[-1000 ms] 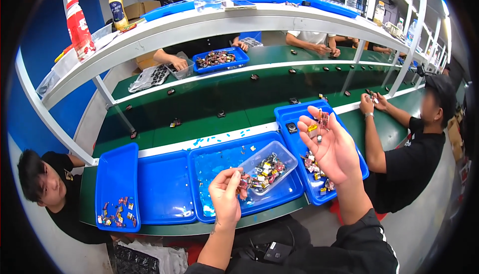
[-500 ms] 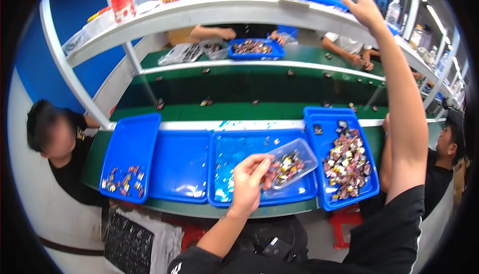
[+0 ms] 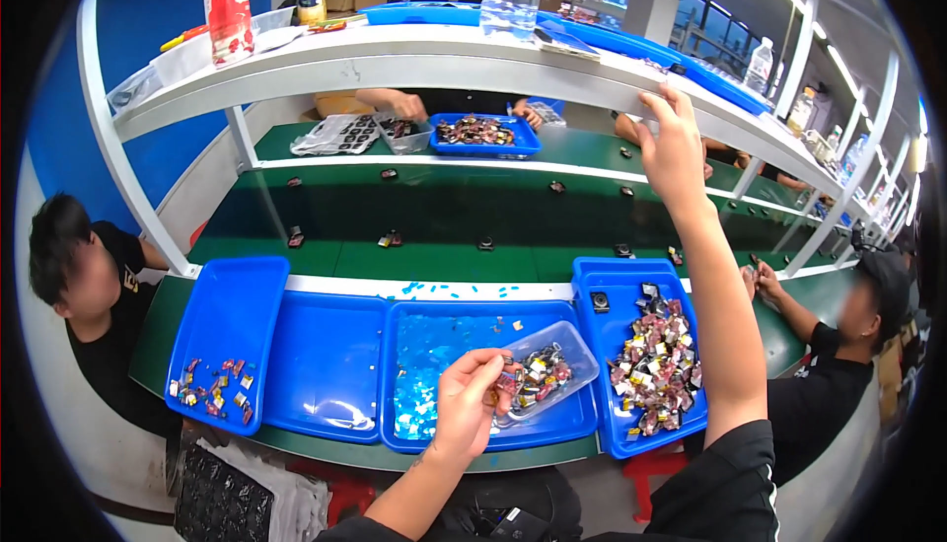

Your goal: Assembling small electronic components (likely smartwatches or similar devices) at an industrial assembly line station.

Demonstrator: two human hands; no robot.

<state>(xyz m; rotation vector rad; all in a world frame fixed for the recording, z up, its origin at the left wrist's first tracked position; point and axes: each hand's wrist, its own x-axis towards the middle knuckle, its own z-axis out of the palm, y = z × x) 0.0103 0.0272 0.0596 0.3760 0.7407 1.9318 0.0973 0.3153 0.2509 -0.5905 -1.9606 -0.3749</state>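
My left hand [image 3: 470,404] grips the near left end of a clear plastic box [image 3: 572,350], thumb and fingers closed on its rim. Small black, yellow and reddish electronic parts [image 3: 538,376] fill much of the box, which is tilted above a blue tray [image 3: 414,433] scattered with shiny blue bits. Raised at the front edge of the white shelf [image 3: 395,64], my right hand [image 3: 679,147] is open, its fingers bent and apart. Nothing shows in it; whether its fingertips touch the shelf I cannot tell. Below its forearm, another blue tray [image 3: 602,384] carries a heap of similar parts.
A bare blue tray [image 3: 326,369] and one with several parts [image 3: 232,315] stand left. Beyond is a green conveyor belt [image 3: 444,212] with spaced-out parts. Bottles, including a red one [image 3: 229,9], stand on the shelf. Co-workers sit left, right and opposite.
My right hand has come down from above the shelf to its front edge. The left hand still holds the box over the tray. The whole view has shifted, showing more above the shelf.
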